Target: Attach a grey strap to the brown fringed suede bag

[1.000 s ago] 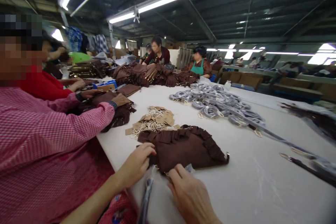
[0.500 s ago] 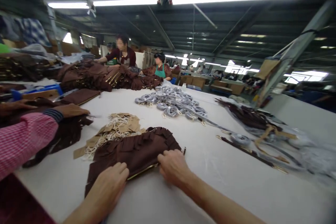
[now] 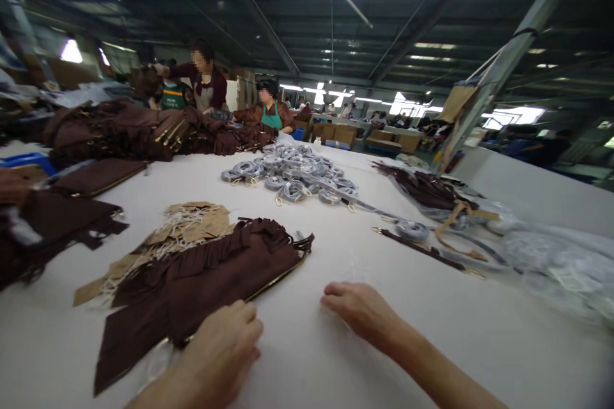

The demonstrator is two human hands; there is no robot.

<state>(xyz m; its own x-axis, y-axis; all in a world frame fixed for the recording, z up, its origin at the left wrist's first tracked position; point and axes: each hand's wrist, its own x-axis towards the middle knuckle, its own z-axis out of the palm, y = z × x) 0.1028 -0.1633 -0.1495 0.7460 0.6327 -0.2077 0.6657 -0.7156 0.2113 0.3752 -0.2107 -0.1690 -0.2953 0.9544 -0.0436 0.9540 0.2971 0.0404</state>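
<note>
- Change: half a second ago both hands lay on the brown fringed bag [image 3: 206, 275]. The right hand [image 3: 361, 310] has since lifted off and now lies flat on the bare white worktop [image 3: 384, 345], just right of the bag and apart from it.
- Right hand state: fingers extended and loosely together, palm down, holding nothing.
- Left hand [image 3: 220, 351]: stays at the bag's near edge, fingers curled downward. It touches or overlaps the edge beside a bit of clear plastic wrap [image 3: 156, 364]; whether it grips either one cannot be told.
- Bag location: lying flat on the worktop directly in front of the person, fringe tiers facing up, gold-coloured frame edge toward the right hand. It has shifted slightly left in view and lies more spread out.
- Judgement: with one hand off and the bag flattened, the handling of this bag appears to be at a pause or changeover.
- Count, bags: one in hand; one flat brown bag [image 3: 98, 176] further left; a heap of brown bags [image 3: 144, 131] at the far end, too piled to count.
- Count, paper tags: one loose pile of tan tags with white strings [image 3: 185, 227], touching the bag's far side; individual tags cannot be counted.
- Count, straps: one heap of grey wrapped coils [image 3: 288, 176], well over ten; one separate coil [image 3: 412, 229]; one dark strap [image 3: 426, 252] laid out.
- Count, people: at least three co-workers at the far end; one co-worker's hand [image 3: 12, 185] at the left edge.
</note>
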